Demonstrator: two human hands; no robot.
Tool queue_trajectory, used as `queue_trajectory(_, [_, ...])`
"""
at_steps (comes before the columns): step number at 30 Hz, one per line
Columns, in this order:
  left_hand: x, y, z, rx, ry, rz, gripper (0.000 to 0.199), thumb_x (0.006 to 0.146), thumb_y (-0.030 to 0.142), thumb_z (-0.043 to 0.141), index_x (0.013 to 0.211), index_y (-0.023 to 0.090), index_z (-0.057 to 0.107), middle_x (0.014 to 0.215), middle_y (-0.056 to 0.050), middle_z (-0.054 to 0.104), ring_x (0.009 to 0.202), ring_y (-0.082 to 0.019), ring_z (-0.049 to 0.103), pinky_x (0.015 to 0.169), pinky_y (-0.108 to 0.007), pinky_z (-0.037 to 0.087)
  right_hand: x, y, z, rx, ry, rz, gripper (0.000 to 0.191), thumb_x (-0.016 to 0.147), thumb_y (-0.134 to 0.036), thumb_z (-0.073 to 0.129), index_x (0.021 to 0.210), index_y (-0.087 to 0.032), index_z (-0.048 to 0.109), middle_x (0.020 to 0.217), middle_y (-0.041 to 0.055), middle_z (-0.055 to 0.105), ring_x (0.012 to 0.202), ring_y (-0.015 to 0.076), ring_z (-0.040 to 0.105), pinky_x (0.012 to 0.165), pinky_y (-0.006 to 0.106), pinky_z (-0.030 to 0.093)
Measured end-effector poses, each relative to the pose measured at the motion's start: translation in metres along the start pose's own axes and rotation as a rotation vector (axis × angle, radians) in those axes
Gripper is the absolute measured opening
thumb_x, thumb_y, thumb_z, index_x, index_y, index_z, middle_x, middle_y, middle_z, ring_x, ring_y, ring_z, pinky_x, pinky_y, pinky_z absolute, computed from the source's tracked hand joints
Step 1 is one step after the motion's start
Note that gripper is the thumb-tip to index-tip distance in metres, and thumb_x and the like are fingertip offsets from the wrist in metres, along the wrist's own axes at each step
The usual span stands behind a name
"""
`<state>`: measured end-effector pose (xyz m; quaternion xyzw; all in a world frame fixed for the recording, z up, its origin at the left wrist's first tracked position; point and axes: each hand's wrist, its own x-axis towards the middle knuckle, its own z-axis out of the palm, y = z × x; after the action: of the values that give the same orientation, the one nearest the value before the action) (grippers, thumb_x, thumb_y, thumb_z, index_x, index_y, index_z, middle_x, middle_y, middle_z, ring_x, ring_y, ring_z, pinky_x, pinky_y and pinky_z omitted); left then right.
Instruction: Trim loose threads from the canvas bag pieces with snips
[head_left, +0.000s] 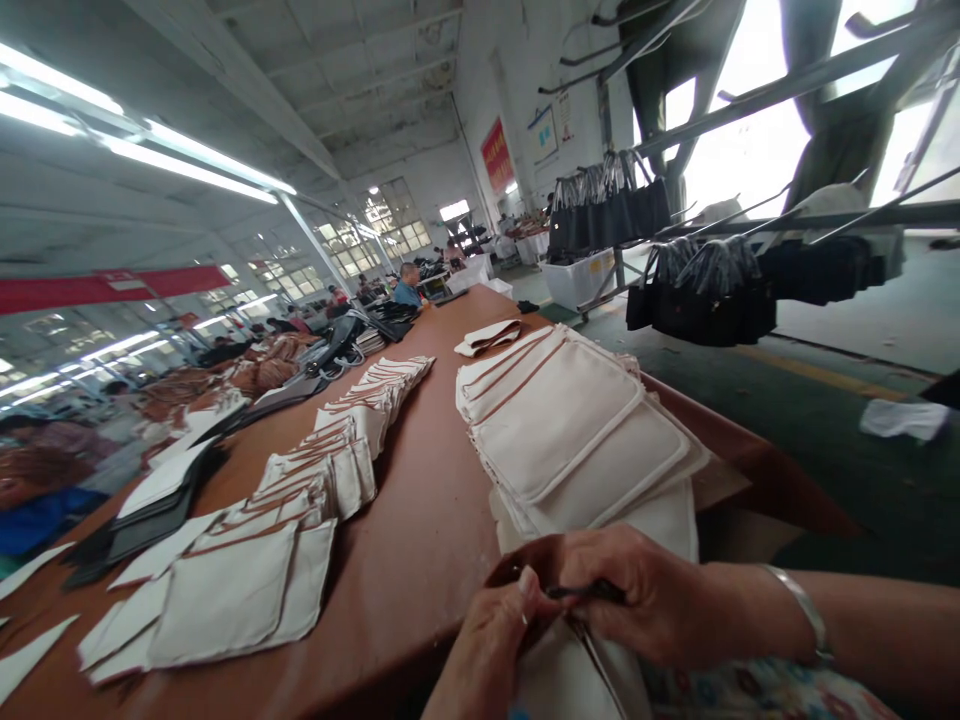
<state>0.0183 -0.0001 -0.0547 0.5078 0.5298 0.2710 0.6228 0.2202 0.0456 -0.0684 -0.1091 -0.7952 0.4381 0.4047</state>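
Note:
Low in the view, my left hand (487, 635) pinches the brown-trimmed upper edge of a cream fabric panel (559, 675). My right hand (649, 590) is closed around a small dark tool (589, 592), its tip close to my left thumb at that edge. My fingers hide most of the tool, so its exact kind does not show. Just beyond my hands lies a fanned stack of cream panels (559, 425) with brown strips, at the table's right side. The held panel hangs below my hands, near the floral cloth of my clothing.
Rows of cream pieces (232, 590) overlap along the left of the brown table (405, 540). Dark and white sheets (161, 500) lie further left. A folded piece (487, 337) rests beyond the stack. Black bags (709, 295) hang from a rack at right. A person (409, 288) sits at the far end.

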Motion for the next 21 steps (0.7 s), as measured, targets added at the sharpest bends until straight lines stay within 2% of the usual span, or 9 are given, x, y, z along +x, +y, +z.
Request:
queue_trajectory(3, [0.007,-0.012,0.0,-0.081,-0.023,-0.068,0.06,0.068,0.075,0.063,0.064,0.016,0.054,0.052,0.006,0.039,0.048,-0.007,0.025,0.05,-0.026,0.015,-0.006,0.006,-0.008,-0.246,-0.085,-0.183,0.011,0.087,-0.018,0.049,0.086,-0.018,0.06,0.082,0.0063,0.061,0.073,0.0156,0.056,0.066,0.024,0.042])
queue_trajectory(5, [0.009,-0.016,0.001,-0.047,-0.01,-0.051,0.057,0.067,0.069,0.071,0.062,0.017,0.05,0.052,0.007,0.035,0.048,-0.006,0.022,0.05,-0.026,0.011,-0.011,0.012,-0.011,-0.436,-0.181,-0.21,0.016,0.09,-0.02,0.046,0.088,-0.018,0.062,0.08,0.0065,0.061,0.07,0.0163,0.053,0.062,0.026,0.039])
queue_trajectory(7, [0.009,-0.016,0.002,0.02,0.023,-0.004,0.055,0.069,0.066,0.072,0.063,0.015,0.052,0.053,0.007,0.036,0.05,-0.006,0.023,0.049,-0.026,0.012,-0.015,0.016,-0.012,-0.475,-0.215,-0.211,0.019,0.091,-0.022,0.045,0.092,-0.018,0.063,0.084,0.0074,0.062,0.071,0.0167,0.053,0.062,0.027,0.038])
queue_trajectory(9, [0.006,-0.012,0.002,0.073,0.029,0.044,0.054,0.071,0.066,0.07,0.066,0.014,0.055,0.056,0.006,0.038,0.052,-0.007,0.026,0.05,-0.025,0.016,-0.015,0.016,-0.014,-0.298,-0.167,-0.122,0.019,0.092,-0.025,0.046,0.093,-0.016,0.063,0.085,0.007,0.061,0.073,0.0159,0.052,0.065,0.026,0.04])
queue_trajectory(12, [-0.001,0.001,0.003,0.098,0.023,0.075,0.05,0.075,0.064,0.067,0.069,0.015,0.054,0.057,0.006,0.04,0.053,-0.007,0.029,0.05,-0.025,0.018,-0.007,0.01,-0.019,0.107,-0.089,0.231,0.029,0.098,-0.038,0.046,0.094,-0.013,0.06,0.08,0.0026,0.055,0.07,0.0131,0.048,0.064,0.024,0.039])
queue_trajectory(14, [-0.006,0.01,0.004,0.144,0.044,0.089,0.048,0.078,0.061,0.064,0.068,0.016,0.052,0.059,0.005,0.04,0.053,-0.007,0.029,0.05,-0.024,0.018,0.003,0.005,-0.025,0.247,-0.145,0.398,0.036,0.097,-0.046,0.049,0.091,-0.012,0.06,0.075,-0.0009,0.05,0.065,0.0106,0.042,0.059,0.022,0.035])
queue_trajectory(18, [-0.012,0.021,0.004,0.296,0.078,0.176,0.047,0.082,0.059,0.061,0.067,0.015,0.055,0.066,0.002,0.043,0.059,-0.009,0.035,0.051,-0.024,0.023,0.02,-0.002,-0.032,0.274,-0.313,0.412,0.03,0.089,-0.038,0.064,0.077,-0.011,0.058,0.068,-0.0043,0.045,0.059,0.0067,0.036,0.053,0.019,0.029])
queue_trajectory(21, [-0.013,0.016,0.005,0.224,0.085,0.224,0.044,0.082,0.056,0.063,0.066,0.016,0.057,0.066,0.001,0.046,0.061,-0.01,0.038,0.055,-0.025,0.026,0.021,0.003,-0.026,0.419,-0.293,0.439,0.03,0.083,-0.036,0.071,0.074,-0.012,0.057,0.065,-0.0053,0.046,0.056,0.0051,0.035,0.049,0.017,0.028])
